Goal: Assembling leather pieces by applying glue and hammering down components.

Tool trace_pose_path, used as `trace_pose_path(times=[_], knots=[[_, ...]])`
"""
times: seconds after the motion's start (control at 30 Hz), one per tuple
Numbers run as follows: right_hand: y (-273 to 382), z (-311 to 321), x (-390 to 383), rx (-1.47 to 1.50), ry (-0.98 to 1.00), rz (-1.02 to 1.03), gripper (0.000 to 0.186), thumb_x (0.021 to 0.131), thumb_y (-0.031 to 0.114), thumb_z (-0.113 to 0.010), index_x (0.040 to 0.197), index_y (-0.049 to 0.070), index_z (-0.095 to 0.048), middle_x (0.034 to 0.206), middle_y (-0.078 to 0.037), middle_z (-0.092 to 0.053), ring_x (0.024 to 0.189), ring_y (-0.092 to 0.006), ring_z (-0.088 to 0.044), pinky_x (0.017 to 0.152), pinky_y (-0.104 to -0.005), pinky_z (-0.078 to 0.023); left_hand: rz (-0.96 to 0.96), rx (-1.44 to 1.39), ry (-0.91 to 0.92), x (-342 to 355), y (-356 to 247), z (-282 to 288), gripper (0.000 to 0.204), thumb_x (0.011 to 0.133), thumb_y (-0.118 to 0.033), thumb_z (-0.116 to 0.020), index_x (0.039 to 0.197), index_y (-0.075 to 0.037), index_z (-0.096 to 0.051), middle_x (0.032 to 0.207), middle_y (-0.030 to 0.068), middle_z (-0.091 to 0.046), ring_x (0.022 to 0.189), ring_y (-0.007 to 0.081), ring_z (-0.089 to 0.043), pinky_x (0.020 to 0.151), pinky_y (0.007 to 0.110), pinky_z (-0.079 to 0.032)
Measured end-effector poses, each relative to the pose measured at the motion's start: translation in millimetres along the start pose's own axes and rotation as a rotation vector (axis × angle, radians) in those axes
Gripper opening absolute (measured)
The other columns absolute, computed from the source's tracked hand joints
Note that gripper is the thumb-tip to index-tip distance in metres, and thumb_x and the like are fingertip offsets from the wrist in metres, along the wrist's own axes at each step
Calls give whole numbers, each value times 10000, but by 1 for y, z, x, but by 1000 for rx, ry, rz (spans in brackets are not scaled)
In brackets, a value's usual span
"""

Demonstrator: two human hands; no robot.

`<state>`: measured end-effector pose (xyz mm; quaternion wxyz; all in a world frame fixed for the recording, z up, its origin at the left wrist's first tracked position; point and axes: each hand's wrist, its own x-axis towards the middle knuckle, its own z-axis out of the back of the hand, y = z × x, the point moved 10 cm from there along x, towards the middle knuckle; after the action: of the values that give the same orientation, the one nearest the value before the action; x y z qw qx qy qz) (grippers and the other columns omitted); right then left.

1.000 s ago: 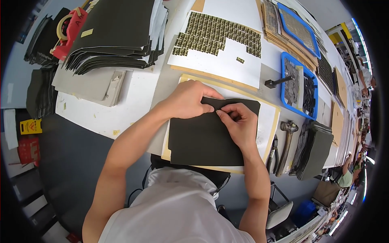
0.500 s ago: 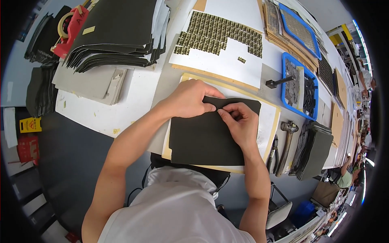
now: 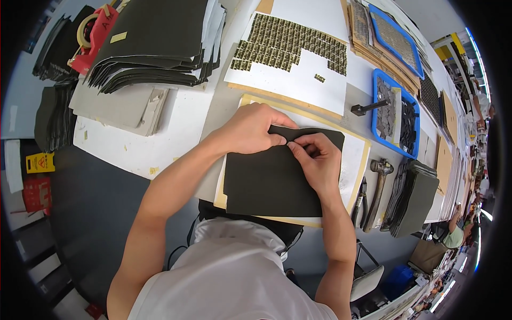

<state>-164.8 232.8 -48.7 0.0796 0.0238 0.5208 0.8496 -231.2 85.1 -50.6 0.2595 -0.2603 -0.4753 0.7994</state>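
Observation:
A black sheet with a small notch at its left edge lies over a white board with yellow tape borders. My left hand grips the sheet's far edge, thumb on top and fingers beyond it. Close beside it, my right hand pinches the same edge between thumb and fingers. That edge is lifted slightly and bowed between the hands. Whether a small part sits between the fingertips is hidden.
Beyond the board lies a white sheet with rows of small dark-gold pieces. On the right are a blue tray, a black stamp-like tool, a hammer, pliers and black sheets. A black stack and red tape dispenser stand far left.
Almost nothing differs. Both hands keep their grip on the sheet's far edge, and the whole view has shifted very slightly.

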Motion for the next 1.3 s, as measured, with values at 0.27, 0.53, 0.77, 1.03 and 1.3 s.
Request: trace_pose_path(times=[0.27, 0.53, 0.77, 1.03, 1.3], knots=[[7, 2, 2, 7, -35, 69, 112, 795, 28, -830, 878, 24, -756, 786, -62, -662, 589, -122, -592, 560, -269, -478, 32, -26, 43, -1, -1, -3, 373, 830, -118, -771, 1203, -108, -756, 1158, 110, -759, 1086, 272, -712, 957, 365, -536], [12, 4, 2, -49, -37, 92, 133, 770, 19, -839, 869, 28, -752, 834, -65, -674, 597, -134, -599, 562, -277, -485, -61, -65, 55, 1, -6, -6, 370, 829, -70, -761, 1198, -94, -752, 1162, 115, -757, 1056, 270, -711, 952, 349, -531], [66, 91, -11, -461, -600, 431, 354, 739, 43, -868, 1073, 54, -751, 917, -55, -699, 858, -158, -672, 809, -287, -535, -59, -210, 90, -1, -5, 8, 367, 837, -28, -762, 1203, -41, -739, 1149, 102, -763, 1076, 207, -709, 954, 334, -534], [-8, 61, 1, 481, -96, -127, 185, 878, -49, -765, 1058, -40, -721, 931, -45, -726, 832, -98, -660, 757, -231, -529, 19, -131, 8, -5, -8, 16, 481, 724, -27, -880, 1179, 13, -729, 1106, 100, -760, 1047, 167, -692, 951, 294, -529], [6, 57, -4, 509, -112, -28, 177, 872, -58, -772, 1040, -30, -723, 924, -37, -716, 830, -85, -641, 752, -230, -521, 24, -171, 17, -4, -6, 6, 480, 710, -65, -868, 1170, -21, -738, 1079, 102, -774, 1021, 191, -720, 930, 310, -538]])
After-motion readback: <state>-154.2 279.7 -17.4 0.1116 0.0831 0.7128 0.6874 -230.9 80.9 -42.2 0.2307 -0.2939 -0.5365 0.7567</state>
